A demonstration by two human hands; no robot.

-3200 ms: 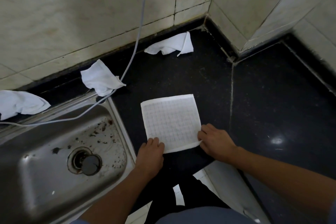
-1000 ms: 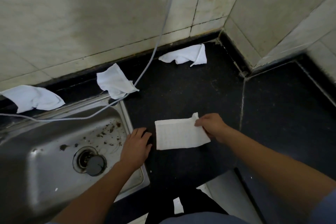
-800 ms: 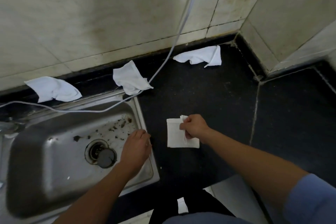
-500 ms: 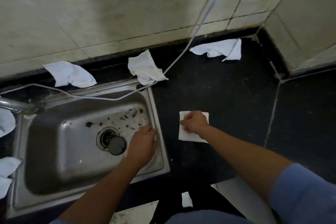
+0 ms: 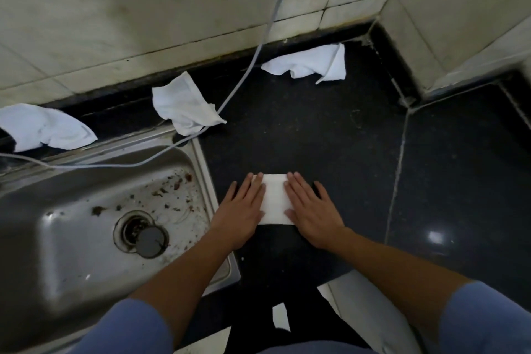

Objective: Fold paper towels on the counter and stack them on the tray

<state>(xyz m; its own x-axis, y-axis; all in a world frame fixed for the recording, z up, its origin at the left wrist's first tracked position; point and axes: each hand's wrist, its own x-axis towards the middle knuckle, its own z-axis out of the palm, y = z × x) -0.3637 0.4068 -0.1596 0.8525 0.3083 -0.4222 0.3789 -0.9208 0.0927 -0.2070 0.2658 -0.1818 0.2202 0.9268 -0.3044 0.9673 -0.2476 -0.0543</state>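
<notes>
On my feed the far-left crumpled towel [image 5: 46, 129] lies on the narrow strip of black counter [image 5: 316, 129] behind the sink [image 5: 43, 267], close under the tiled wall [image 5: 143, 8]. The steel sink fills the lower left; its drain [image 5: 140, 234] sits near the middle of the basin, and brown specks [image 5: 169, 190] are scattered over the basin floor toward the right rim. A pale cable [image 5: 260, 47] comes down the wall, crosses the back corner of the sink and trails off to the left along its rear edge.

The middle crumpled towel [image 5: 184, 109] sits at that back corner of the sink, touching the cable.

Just right of the sink rim I see the left hand [image 5: 241, 210] laid flat, fingers straight and together, palm down on the left edge of the folded paper towel [image 5: 274, 198]. That towel is a small white rectangle lying flat on the counter near its front edge, between the 2 hands. The right hand [image 5: 313, 210] mirrors the left one: flat, fingers stretched out, pressing on the towel's right edge. Neither hand grips anything; both simply press down. Blue sleeves [image 5: 488, 319] cover both upper arms at the bottom of the view.

Farther back, near the wall's corner, the back crumpled towel [image 5: 307, 64] lies loose on the counter, well apart from the hands. To the right a pale seam divides the dark countertop.
</notes>
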